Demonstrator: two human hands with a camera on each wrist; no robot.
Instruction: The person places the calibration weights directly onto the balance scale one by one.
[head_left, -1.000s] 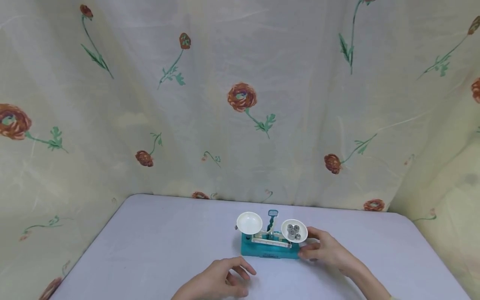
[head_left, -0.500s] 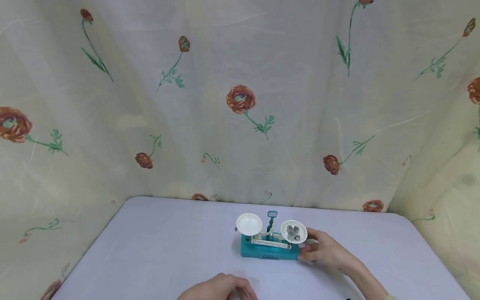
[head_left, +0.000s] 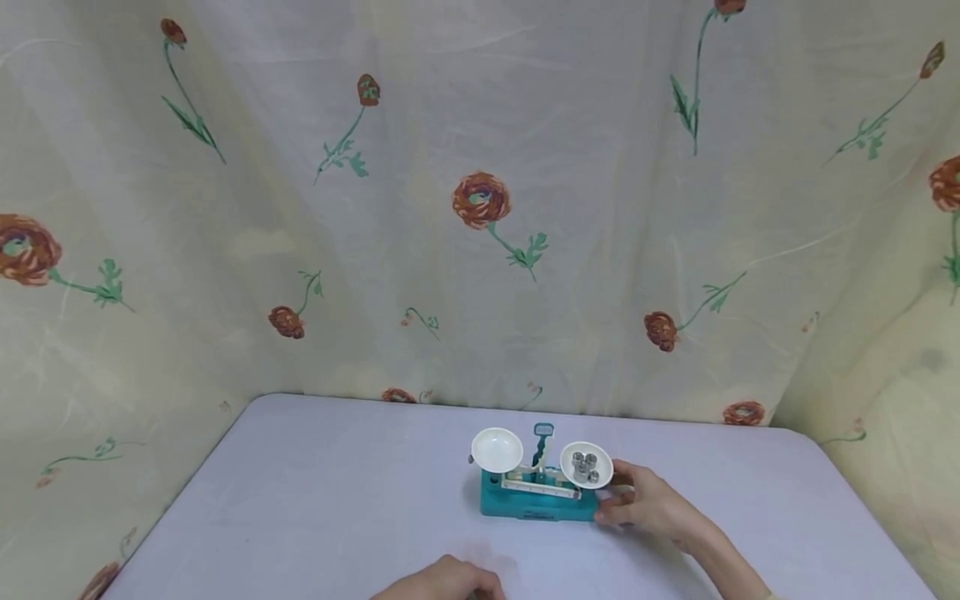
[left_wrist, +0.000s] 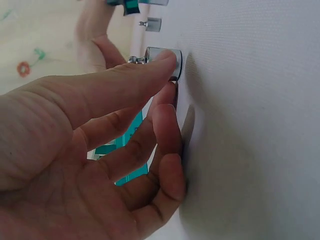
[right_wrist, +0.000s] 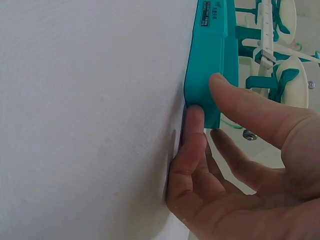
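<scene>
A teal balance scale [head_left: 536, 505] stands on the table with two white pans. Nothing lies in its left pan [head_left: 497, 450], while several small metal weights [head_left: 583, 468] sit in the right pan [head_left: 567, 477]. My right hand [head_left: 651, 502] holds the right end of the base, thumb on top and fingers at the end and lower edge. At the bottom of the head view is my left hand [head_left: 448, 580], partly cut off. In the left wrist view its thumb and index finger pinch a knobbed metal weight [left_wrist: 152, 53] close to the tabletop; the other fingers curl loosely.
A smaller metal weight [left_wrist: 154, 24] stands beyond the pinched one in the left wrist view. The pale table [head_left: 315, 483] reaches back to a flowered curtain [head_left: 360, 250], which also hangs along both sides.
My left hand has moved down toward the near edge, partly out of the head view. The right hand stays on the scale, and the weights keep their places in the right pan.
</scene>
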